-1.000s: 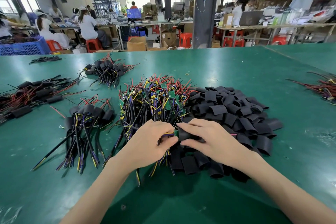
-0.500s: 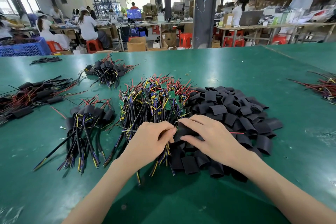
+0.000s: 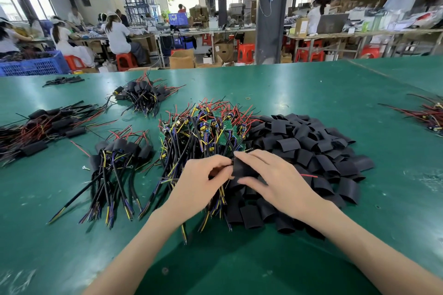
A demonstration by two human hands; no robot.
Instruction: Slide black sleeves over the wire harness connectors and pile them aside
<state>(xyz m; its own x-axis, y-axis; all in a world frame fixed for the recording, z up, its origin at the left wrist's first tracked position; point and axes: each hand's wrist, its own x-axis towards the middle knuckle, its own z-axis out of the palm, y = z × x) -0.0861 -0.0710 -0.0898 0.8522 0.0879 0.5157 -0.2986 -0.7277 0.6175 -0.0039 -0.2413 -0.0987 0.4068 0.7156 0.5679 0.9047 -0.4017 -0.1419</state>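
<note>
Right at the near edge of the pile of bare harnesses (image 3: 203,132), which bristles with red, yellow and black wires and small green boards, both hands meet over one black sleeve (image 3: 242,167). The right hand (image 3: 271,179) has its grip closed on that sleeve, with the thumb underneath and the fingers laid over the top. The left hand (image 3: 203,182) has its grip narrowed to a pinch of thumb and forefinger at the sleeve's open end, on the dark wires of a wire harness (image 3: 221,172). Most of that harness is hidden under the fingers. A red wire end (image 3: 309,175) shows past the right hand's knuckles; I cannot tell whether it belongs to the held piece.

Touching the pile on its right side lies the heap of loose sleeves (image 3: 311,141), short flattened black tubes. Just left of the pile sits a sleeved bundle (image 3: 119,151), its wire ends pointing toward the person. Farther back and left of the pile is a second sleeved bundle (image 3: 143,93), and well to the left a long bundle (image 3: 43,127) lies sideways. Well apart to the right of the pile, more red-wired pieces (image 3: 429,112) touch the picture's edge. Everything rests on the green worktop (image 3: 311,84). Beyond the pile, past the worktop's far edge, people sit on red stools (image 3: 125,60) at other benches.
</note>
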